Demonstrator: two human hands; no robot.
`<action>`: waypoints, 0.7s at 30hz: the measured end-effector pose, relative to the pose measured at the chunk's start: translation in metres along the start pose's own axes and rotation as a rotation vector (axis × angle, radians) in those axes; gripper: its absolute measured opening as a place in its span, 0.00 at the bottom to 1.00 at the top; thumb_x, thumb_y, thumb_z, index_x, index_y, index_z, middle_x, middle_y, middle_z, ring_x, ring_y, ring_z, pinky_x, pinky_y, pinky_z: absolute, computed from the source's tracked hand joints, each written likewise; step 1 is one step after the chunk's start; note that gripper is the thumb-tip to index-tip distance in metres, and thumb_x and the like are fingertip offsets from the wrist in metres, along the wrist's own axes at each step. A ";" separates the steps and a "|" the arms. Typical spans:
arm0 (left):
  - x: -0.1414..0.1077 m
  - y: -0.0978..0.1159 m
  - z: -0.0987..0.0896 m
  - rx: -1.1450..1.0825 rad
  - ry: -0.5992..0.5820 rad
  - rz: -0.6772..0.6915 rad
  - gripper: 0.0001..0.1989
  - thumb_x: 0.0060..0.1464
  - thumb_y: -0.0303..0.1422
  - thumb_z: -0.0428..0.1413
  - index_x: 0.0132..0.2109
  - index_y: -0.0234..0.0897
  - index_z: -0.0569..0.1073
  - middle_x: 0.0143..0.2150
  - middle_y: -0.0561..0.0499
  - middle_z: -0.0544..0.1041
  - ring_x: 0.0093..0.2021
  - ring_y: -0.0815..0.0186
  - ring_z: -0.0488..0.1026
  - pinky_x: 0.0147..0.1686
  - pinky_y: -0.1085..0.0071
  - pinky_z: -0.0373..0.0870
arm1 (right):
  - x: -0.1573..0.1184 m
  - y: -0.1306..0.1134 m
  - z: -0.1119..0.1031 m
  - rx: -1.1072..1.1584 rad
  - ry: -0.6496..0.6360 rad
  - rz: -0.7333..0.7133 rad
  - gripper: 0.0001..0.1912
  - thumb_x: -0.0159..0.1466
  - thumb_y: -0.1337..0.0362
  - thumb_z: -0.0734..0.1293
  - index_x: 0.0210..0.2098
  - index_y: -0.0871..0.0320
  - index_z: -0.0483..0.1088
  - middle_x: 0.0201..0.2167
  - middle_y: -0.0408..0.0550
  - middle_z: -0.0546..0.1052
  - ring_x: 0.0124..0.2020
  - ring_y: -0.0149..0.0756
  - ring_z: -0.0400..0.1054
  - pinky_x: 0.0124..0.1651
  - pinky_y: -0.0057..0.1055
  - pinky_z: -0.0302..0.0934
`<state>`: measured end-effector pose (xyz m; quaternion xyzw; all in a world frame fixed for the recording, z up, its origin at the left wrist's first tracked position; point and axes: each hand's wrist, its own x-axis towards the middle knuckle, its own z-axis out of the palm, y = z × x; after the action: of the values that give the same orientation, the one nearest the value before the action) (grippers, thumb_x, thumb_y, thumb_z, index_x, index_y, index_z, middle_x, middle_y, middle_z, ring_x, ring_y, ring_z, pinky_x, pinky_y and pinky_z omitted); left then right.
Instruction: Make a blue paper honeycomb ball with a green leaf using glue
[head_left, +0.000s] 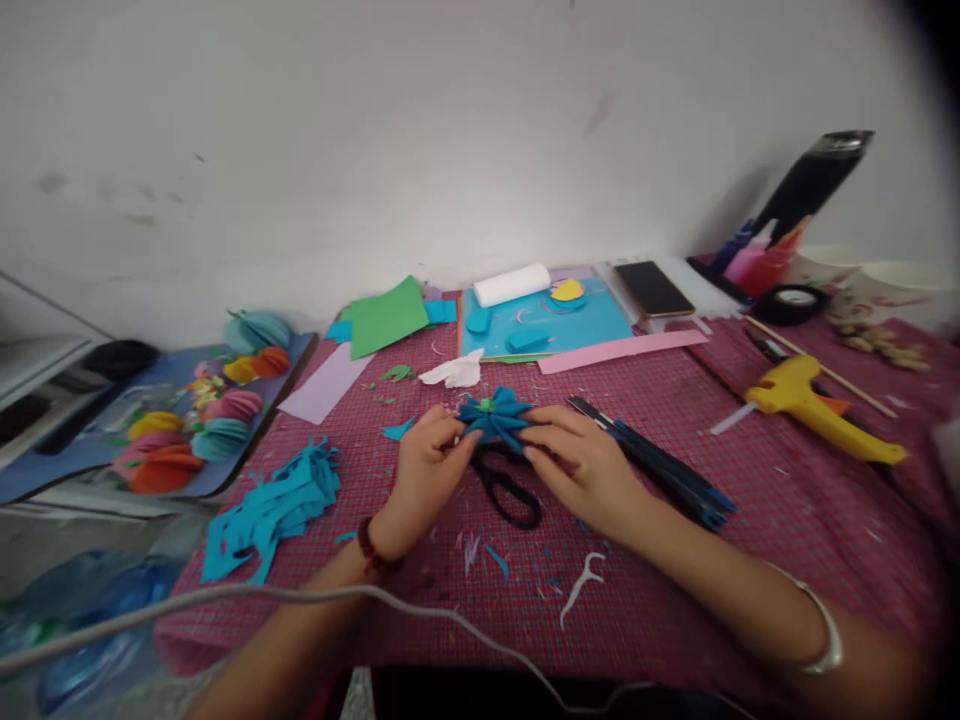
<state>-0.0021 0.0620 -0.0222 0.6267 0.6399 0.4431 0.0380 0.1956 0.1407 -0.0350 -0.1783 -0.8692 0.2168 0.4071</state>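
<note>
The left hand (427, 455) and the right hand (581, 465) were ungloved. Round the left wrist (394, 520) sat a dark red bracelet (367, 545), slim and seemingly beaded, its details softened by blur. The right forearm (720, 570), uncovered, wore a silver-coloured bangle (831, 640), smooth and curved, thin at one end and broadening into a shiny band

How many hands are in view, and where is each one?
2. The left hand holds the left side of the blue paper flower; the right hand is at its right side. No other hand shows; some fingers are partly hidden.
</note>
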 end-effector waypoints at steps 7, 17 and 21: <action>0.003 -0.062 -0.121 0.175 0.194 -0.217 0.14 0.50 0.33 0.56 0.19 0.38 0.65 0.20 0.57 0.61 0.22 0.71 0.57 0.22 0.72 0.53 | -0.007 0.009 0.002 -0.009 -0.121 0.043 0.14 0.66 0.67 0.61 0.50 0.54 0.71 0.49 0.53 0.75 0.50 0.42 0.70 0.52 0.45 0.67; 0.031 -0.188 -0.199 0.357 0.312 -0.539 0.10 0.57 0.36 0.58 0.32 0.32 0.73 0.30 0.53 0.73 0.32 0.66 0.71 0.32 0.69 0.69 | -0.008 0.027 0.002 -0.057 -0.138 0.144 0.12 0.67 0.65 0.61 0.47 0.50 0.72 0.47 0.51 0.75 0.50 0.43 0.71 0.52 0.46 0.68; 0.060 -0.227 -0.183 0.328 0.243 -0.640 0.18 0.61 0.38 0.55 0.55 0.35 0.69 0.53 0.45 0.72 0.48 0.58 0.73 0.45 0.56 0.74 | -0.009 0.042 0.000 -0.088 -0.108 0.177 0.13 0.66 0.63 0.62 0.48 0.46 0.72 0.47 0.49 0.76 0.49 0.45 0.72 0.51 0.46 0.69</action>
<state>-0.3001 0.0579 -0.0206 0.3359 0.8655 0.3715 -0.0026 0.2066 0.1715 -0.0629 -0.2601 -0.8795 0.2225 0.3308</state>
